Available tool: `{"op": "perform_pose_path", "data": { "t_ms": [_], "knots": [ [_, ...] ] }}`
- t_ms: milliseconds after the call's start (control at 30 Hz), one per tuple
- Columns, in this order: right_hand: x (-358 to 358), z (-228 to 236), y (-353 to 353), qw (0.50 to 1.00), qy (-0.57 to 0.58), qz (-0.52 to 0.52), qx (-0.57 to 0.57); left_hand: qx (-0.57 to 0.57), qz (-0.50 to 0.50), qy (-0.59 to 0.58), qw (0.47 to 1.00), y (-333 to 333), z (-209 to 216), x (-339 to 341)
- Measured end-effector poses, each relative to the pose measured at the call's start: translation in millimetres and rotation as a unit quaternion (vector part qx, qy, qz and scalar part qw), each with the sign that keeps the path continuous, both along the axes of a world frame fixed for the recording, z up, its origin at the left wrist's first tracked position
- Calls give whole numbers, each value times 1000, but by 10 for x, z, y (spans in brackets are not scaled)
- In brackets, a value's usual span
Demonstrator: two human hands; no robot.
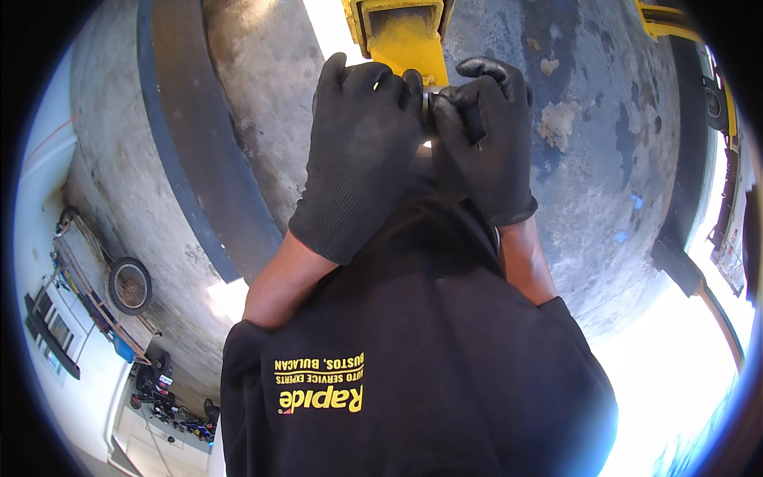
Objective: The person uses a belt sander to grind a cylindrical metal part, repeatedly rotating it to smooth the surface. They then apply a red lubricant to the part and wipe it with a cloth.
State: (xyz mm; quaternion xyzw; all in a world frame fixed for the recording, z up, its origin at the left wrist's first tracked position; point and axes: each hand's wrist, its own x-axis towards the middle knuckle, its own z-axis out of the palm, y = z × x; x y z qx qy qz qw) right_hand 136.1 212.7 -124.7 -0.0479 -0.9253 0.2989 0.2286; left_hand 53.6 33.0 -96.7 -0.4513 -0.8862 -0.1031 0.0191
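Both my hands wear black work gloves and meet in front of my chest, at the near end of a yellow metal arm [407, 49]. Between them shows a small shiny metal piece [427, 100], mostly covered by fingers, so its kind is hard to tell. My left hand [366, 119] has its fingers curled and closed beside the piece, the fingertips turned away from view. My right hand [493, 119] pinches at the other side of it, thumb and bent fingers touching it. Whether the piece is attached to the yellow arm cannot be seen.
A long dark steel runway [191, 135] with a blue edge lies along the left over stained concrete [572, 103]. Another yellow frame [671, 20] stands at the far right. A wheeled cart [127, 286] is by the left wall. Bright light washes out the lower right.
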Motion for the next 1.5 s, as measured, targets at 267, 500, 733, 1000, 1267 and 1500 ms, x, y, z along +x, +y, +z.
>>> {"op": "perform_pose_path", "data": {
  "t_ms": [267,500,733,1000,1267,1500],
  "knots": [
    [-84,89,55,998,0,47,40,-17,9,0,1000,31,-47,3],
    [-319,-19,112,999,-32,22,-32,-43,-1,2,999,29,43,-3],
    [64,70,9,999,-29,29,-11,-32,5,-14,999,27,24,-8],
    [-307,-72,89,1000,-8,12,-28,-61,-9,-23,998,34,73,-37],
    [-48,-36,-22,998,-2,-19,-65,-37,-16,2,999,28,85,-50],
    [-52,3,-25,1000,28,8,0,-19,-45,27,998,-22,19,-110]
  ]
}}
